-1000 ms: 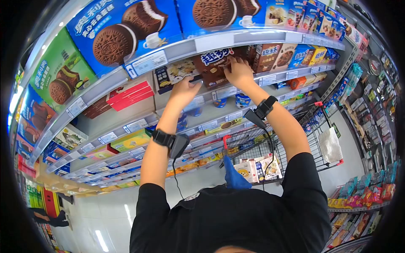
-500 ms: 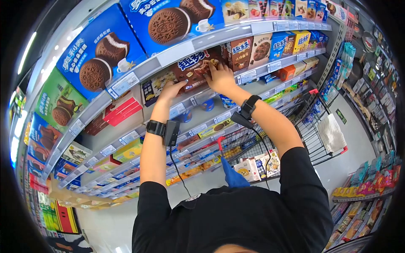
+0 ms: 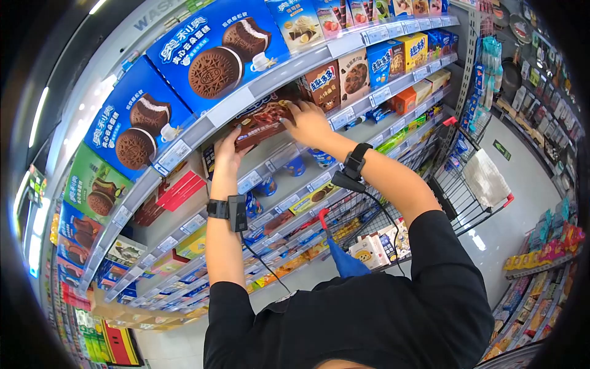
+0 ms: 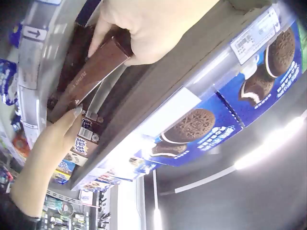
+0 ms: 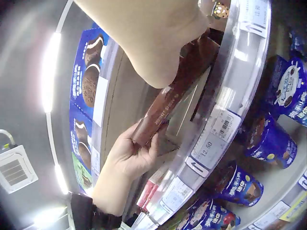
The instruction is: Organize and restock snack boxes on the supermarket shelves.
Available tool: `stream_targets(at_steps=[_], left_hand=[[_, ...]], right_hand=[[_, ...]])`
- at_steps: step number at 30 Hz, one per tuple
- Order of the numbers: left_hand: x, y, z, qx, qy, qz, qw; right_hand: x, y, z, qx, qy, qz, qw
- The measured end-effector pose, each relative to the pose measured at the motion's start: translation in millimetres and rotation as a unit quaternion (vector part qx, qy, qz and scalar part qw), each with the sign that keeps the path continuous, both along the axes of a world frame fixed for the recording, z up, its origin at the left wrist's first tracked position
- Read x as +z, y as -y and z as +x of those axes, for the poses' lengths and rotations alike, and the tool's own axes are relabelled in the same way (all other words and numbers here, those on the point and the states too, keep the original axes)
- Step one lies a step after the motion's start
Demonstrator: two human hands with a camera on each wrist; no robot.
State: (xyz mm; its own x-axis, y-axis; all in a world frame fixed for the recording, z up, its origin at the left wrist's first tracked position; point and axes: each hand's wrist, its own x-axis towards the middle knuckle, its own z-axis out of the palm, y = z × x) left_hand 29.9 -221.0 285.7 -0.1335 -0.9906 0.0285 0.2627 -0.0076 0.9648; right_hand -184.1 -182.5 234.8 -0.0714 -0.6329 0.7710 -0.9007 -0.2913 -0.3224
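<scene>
A brown cookie box (image 3: 264, 123) is tilted at the front of a shelf, between both hands. My left hand (image 3: 227, 154) grips its left end; in the right wrist view the fingers of that left hand (image 5: 129, 158) curl round the box end. At the other end my right hand (image 3: 307, 123) holds the box, fingers over its printed face. The left wrist view shows the thumb of the right hand (image 4: 53, 148) against the narrow brown side (image 4: 81, 81). Part of the box's face is covered by the right fingers.
Large blue cookie boxes (image 3: 215, 61) line the shelf above. More cookie boxes (image 3: 322, 86) stand to the right, and red boxes (image 3: 181, 190) lie to the left. Blue cups (image 5: 273, 143) sit one shelf lower. A shopping cart (image 3: 452, 197) holding packages stands below right.
The brown box has come forward and tipped so its face turns upward. My left hand has moved from its front lower edge to its left end. The head view has swung to the right.
</scene>
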Motion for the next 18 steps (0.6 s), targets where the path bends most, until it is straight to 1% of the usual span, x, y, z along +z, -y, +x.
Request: stream_targets(at_steps=[2, 3, 4, 5, 7, 8, 9, 10, 11, 12, 13, 14, 15, 16, 17, 18], left_hand=[[4, -9, 7, 0.007, -0.012, 0.000, 1.000], [4, -13, 13, 0.011, -0.018, 0.000, 1.000], [2, -15, 23, -0.018, -0.004, -0.017, 1.000], [2, -25, 26, -0.004, -0.005, -0.021, 1.000], [3, -52, 31, 0.022, -0.006, -0.029, 0.999], [3, -66, 33, 0.006, -0.003, -0.042, 0.999], [0, -78, 36, 0.002, -0.029, -0.040, 0.999], [-6, -91, 38, 0.000, -0.033, -0.040, 0.999], [-12, -104, 39, -0.001, -0.038, -0.039, 0.998], [-16, -120, 38, 0.005, -0.035, -0.034, 0.999], [-23, -136, 35, 0.012, -0.031, -0.027, 0.999], [-34, -147, 33, 0.020, -0.033, -0.031, 0.999], [-46, -156, 29, 0.030, -0.005, -0.062, 0.998], [-52, -170, 23, 0.009, 0.000, -0.052, 0.999], [-53, -187, 14, -0.013, 0.006, -0.039, 0.999], [-57, -198, 3, -0.011, 0.039, -0.036, 0.999]], right_hand=[[9, -10, -2, -0.009, -0.006, 0.015, 1.000], [10, -11, -3, 0.012, 0.026, 0.015, 0.999], [9, -13, -4, 0.033, 0.058, 0.016, 0.998], [9, -15, -6, 0.054, 0.089, 0.017, 0.994], [15, -29, -12, 0.141, 0.176, 0.068, 0.972], [19, -41, -15, 0.187, 0.228, 0.085, 0.952], [18, -49, -18, 0.231, 0.281, 0.101, 0.926], [4, -47, -22, 0.254, 0.292, 0.081, 0.918], [0, -55, -28, 0.309, 0.373, 0.123, 0.866], [-5, -69, -32, 0.360, 0.450, 0.164, 0.801], [-11, -83, -37, 0.405, 0.520, 0.205, 0.724], [-18, -97, -40, 0.414, 0.539, 0.209, 0.703], [-26, -112, -44, 0.422, 0.557, 0.214, 0.683], [-38, -127, -49, 0.427, 0.578, 0.221, 0.660], [-54, -139, -57, 0.408, 0.569, 0.240, 0.673], [-60, -157, -65, 0.390, 0.568, 0.252, 0.680]])
